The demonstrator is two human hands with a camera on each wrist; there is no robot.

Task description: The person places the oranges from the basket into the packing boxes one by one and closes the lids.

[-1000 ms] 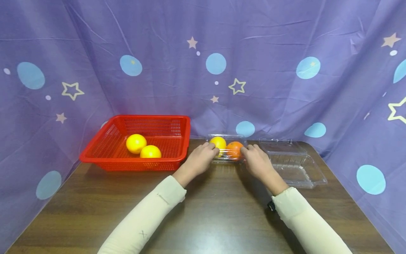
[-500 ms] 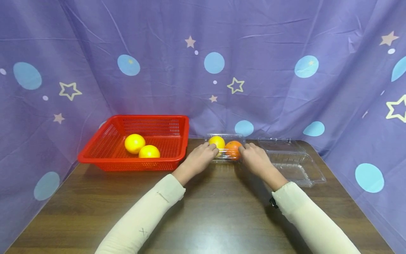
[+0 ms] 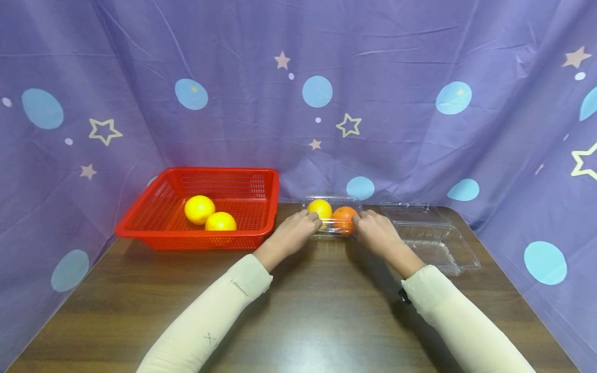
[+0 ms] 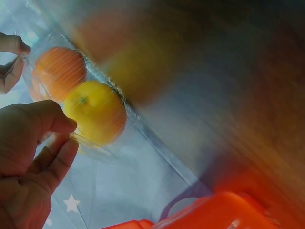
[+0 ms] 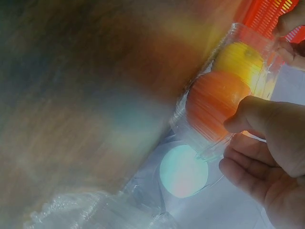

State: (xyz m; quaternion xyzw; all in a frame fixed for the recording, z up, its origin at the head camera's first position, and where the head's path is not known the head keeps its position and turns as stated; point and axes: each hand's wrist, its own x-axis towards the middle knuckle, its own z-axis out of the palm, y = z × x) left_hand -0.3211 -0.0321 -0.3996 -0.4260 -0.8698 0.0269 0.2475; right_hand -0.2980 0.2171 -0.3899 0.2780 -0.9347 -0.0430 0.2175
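Note:
A clear plastic fruit box stands at the table's back edge in the head view, its back panel raised. Inside lie a yellow orange-like fruit on the left and an orange on the right. My left hand pinches the box's left edge between thumb and fingers. At the right edge, my right hand pinches the plastic beside the orange. Both wrist views show the thumbs on the box's upper side with curled fingers beneath. Exactly which layers of plastic they grip is hard to see.
A red perforated basket at the left holds two yellow fruits. To the right lies another clear plastic box, opened out, with no fruit in it. A purple patterned curtain hangs right behind the wooden table.

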